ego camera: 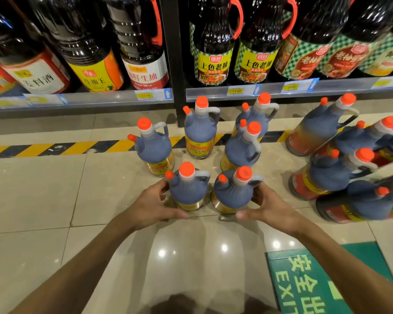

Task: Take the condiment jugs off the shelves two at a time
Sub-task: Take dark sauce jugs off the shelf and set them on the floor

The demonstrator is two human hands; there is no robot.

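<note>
A: Item?
B: Two condiment jugs, left jug (188, 189) and right jug (234, 191), standing on the floor tiles (43, 189).
A: Hands?
B: Left hand (152, 206) and right hand (268, 207) are cupping them, fingers part-curled.
A: Handling?
B: Probably heavy, slick plastic; loop handles are offering the surest hold.

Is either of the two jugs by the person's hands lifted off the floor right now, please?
No: both the left jug and the right jug stand upright on the floor tiles, each hand beside one.

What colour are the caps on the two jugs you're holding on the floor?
Orange-red, on both dark plastic jugs' caps, clearest in the head view.
</note>
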